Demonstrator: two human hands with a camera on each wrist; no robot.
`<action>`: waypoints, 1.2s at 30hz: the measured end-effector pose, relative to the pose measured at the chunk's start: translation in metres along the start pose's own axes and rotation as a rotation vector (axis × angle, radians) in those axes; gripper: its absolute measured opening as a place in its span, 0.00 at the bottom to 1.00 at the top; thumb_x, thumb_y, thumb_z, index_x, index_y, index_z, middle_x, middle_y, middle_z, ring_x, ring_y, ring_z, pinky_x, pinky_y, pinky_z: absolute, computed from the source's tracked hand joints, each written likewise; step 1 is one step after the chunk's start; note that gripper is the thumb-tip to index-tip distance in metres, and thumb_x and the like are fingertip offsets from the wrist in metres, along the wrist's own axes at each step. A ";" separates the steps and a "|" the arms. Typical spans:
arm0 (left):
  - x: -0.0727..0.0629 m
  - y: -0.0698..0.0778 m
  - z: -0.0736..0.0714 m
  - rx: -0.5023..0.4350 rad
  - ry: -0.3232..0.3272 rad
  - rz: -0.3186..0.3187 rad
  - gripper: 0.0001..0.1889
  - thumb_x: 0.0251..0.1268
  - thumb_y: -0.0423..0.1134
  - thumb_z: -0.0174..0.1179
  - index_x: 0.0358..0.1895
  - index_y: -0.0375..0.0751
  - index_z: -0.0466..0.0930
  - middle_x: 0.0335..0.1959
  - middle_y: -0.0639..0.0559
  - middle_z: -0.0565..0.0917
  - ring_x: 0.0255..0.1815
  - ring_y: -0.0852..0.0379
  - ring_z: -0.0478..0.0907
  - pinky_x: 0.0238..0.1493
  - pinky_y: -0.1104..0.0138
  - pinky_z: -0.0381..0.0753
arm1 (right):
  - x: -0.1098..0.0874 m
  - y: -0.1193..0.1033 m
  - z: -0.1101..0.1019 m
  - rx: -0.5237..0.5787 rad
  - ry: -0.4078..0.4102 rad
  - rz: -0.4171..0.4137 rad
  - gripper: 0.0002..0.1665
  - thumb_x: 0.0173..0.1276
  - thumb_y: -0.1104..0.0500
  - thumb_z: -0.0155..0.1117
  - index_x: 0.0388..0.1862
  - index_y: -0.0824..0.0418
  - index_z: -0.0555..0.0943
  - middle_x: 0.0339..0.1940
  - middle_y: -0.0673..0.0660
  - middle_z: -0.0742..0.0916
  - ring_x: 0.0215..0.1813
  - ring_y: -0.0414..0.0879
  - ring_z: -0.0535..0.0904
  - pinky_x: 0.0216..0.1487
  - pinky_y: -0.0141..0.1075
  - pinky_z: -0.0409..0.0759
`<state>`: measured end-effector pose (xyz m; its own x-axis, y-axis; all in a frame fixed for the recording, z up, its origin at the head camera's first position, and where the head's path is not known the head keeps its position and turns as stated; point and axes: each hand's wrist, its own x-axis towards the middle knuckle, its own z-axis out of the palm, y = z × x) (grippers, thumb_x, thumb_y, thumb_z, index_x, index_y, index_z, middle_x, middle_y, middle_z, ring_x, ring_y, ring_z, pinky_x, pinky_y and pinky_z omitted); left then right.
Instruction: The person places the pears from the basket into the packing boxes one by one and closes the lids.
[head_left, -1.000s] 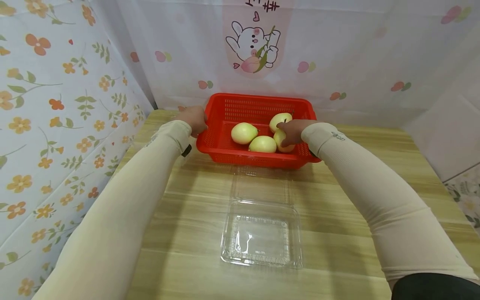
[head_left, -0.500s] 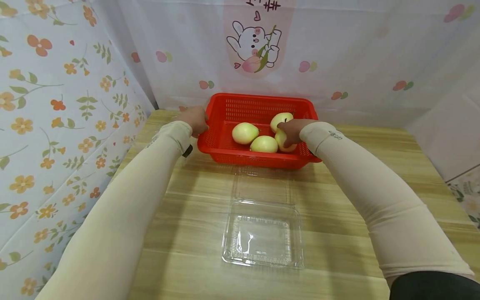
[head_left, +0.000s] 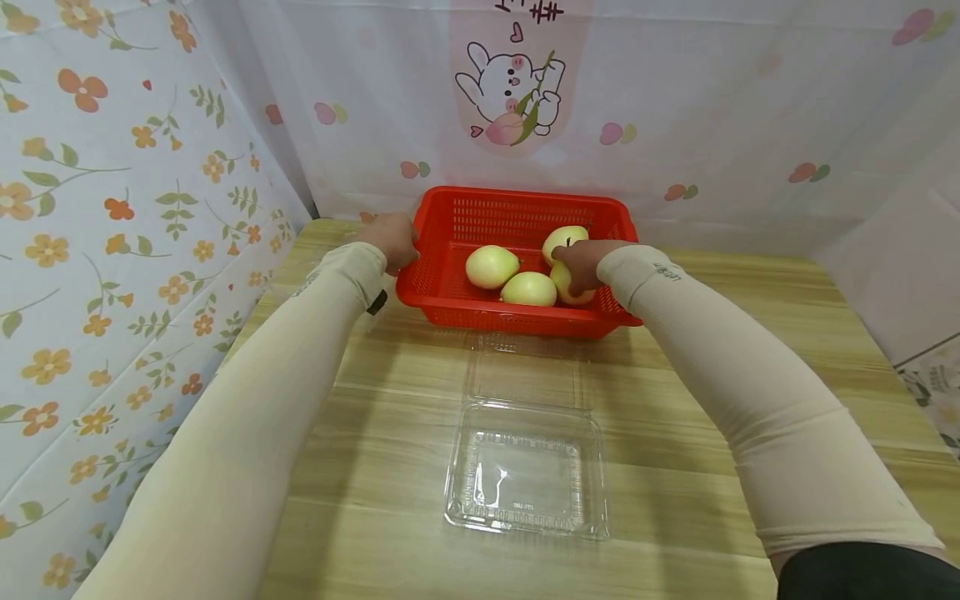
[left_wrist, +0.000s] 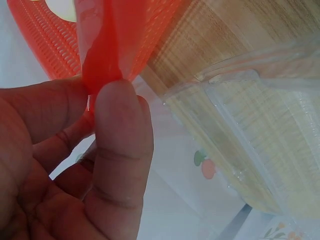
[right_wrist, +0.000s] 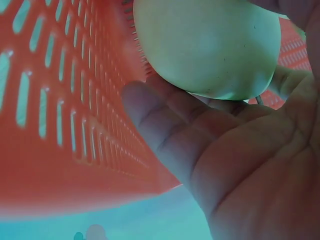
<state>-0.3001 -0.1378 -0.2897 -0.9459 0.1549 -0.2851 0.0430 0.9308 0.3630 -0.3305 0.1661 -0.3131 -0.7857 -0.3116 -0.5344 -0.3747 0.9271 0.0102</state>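
Note:
A red plastic basket (head_left: 517,315) with slotted walls stands at the back of the table, holding several pale yellow pears. My left hand (head_left: 393,240) pinches its left rim between thumb and fingers, as the left wrist view shows on the red edge (left_wrist: 102,65). Inside the basket on the right, my right hand (head_left: 587,265) grips one pear (head_left: 566,287), its fingers curled round it. In the right wrist view this pear (right_wrist: 210,45) sits against the fingers, its stem towards the palm. Nearby lie a left pear (head_left: 492,267), a front pear (head_left: 529,289) and a back pear (head_left: 561,239).
In front of the basket, a clear plastic clamshell box (head_left: 525,475) lies on the wooden table with its lid (head_left: 525,375) folded back towards the basket. More clear plastic (left_wrist: 260,135) lies by the left hand. A printed cloth (head_left: 360,108) hangs behind the table.
The view shifts very slightly. Both hands stay where they were, the left on the basket rim and the right round the pear.

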 end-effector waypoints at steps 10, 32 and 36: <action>-0.003 0.001 0.000 0.005 0.000 0.000 0.09 0.67 0.28 0.52 0.28 0.35 0.79 0.19 0.51 0.75 0.18 0.59 0.72 0.24 0.70 0.77 | 0.007 0.001 0.006 0.013 0.026 -0.002 0.46 0.56 0.56 0.74 0.72 0.56 0.65 0.57 0.63 0.79 0.54 0.57 0.74 0.55 0.53 0.75; 0.003 0.001 0.001 0.020 -0.007 -0.022 0.10 0.66 0.27 0.51 0.26 0.36 0.78 0.20 0.50 0.76 0.20 0.57 0.73 0.24 0.69 0.76 | 0.004 0.009 0.003 0.032 0.087 -0.068 0.45 0.50 0.56 0.73 0.68 0.56 0.67 0.56 0.69 0.72 0.52 0.59 0.72 0.46 0.48 0.76; 0.004 0.001 0.001 0.031 -0.013 -0.028 0.11 0.65 0.26 0.50 0.25 0.37 0.77 0.19 0.50 0.75 0.20 0.57 0.71 0.24 0.69 0.75 | 0.000 0.008 0.001 0.037 0.097 -0.070 0.46 0.49 0.57 0.72 0.69 0.57 0.67 0.56 0.70 0.69 0.52 0.60 0.72 0.46 0.49 0.76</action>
<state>-0.3032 -0.1362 -0.2917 -0.9427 0.1323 -0.3063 0.0263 0.9446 0.3271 -0.3332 0.1735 -0.3138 -0.8028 -0.3925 -0.4489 -0.4131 0.9090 -0.0560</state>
